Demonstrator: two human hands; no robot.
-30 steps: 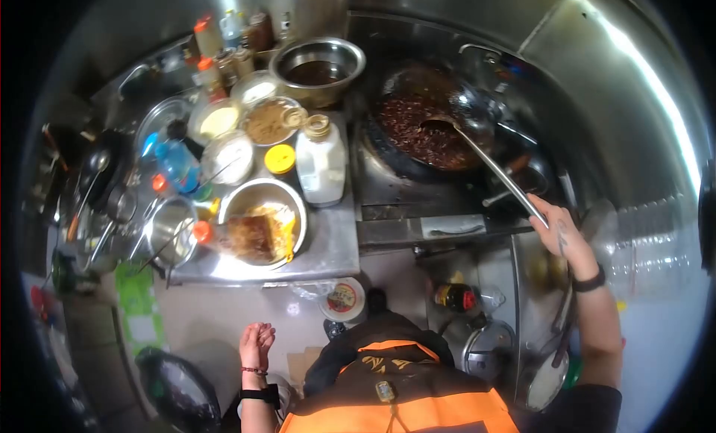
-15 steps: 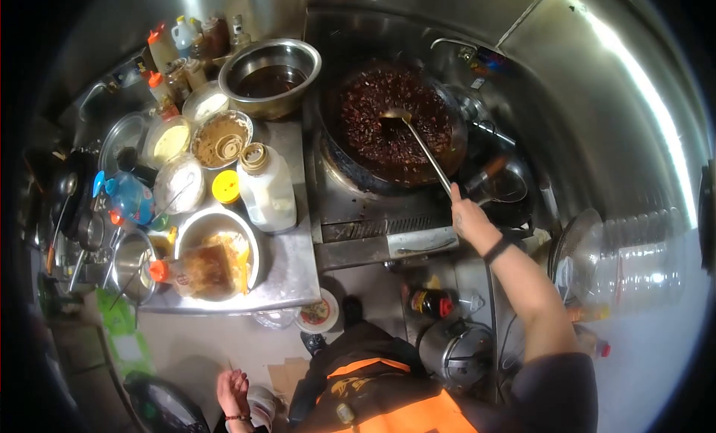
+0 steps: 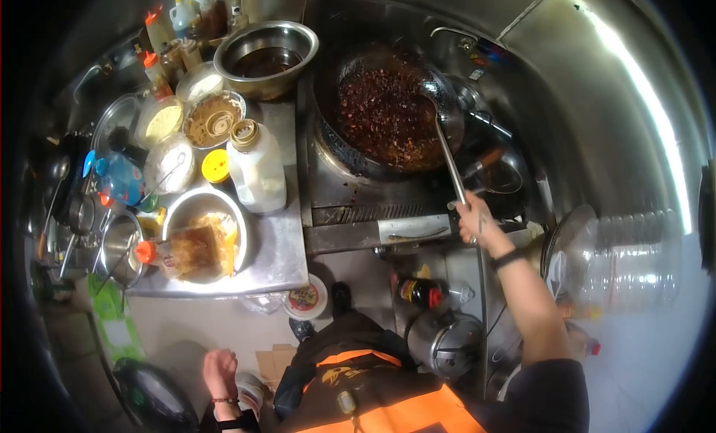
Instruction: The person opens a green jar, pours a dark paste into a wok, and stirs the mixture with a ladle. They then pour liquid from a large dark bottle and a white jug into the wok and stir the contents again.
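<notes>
My right hand (image 3: 481, 223) is closed round the long metal handle of a ladle (image 3: 450, 155). The ladle's head rests by the right inner wall of a large black wok (image 3: 333, 138), partly hard to make out. Dark red-brown bits in glossy oil (image 3: 388, 108) fill much of the wok, which sits on the stove. Low at my left side, my left hand (image 3: 220, 373) hangs with its fingers curled in and no object visible in it. It is away from the counter, near a white bucket (image 3: 250, 396) on the floor.
Left of the wok, a steel counter (image 3: 287, 261) carries a steel bowl of dark liquid (image 3: 306, 60), a white jug (image 3: 257, 176), seasoning bowls and a basin (image 3: 242, 246) with a bottle lying across it. A strainer (image 3: 507, 178) lies right of the wok; large clear bottles (image 3: 634, 258) stand further right.
The ladle has swung from the middle of the wok to its right wall, and my right hand has come slightly back towards me. My left hand has curled and turned slightly.
</notes>
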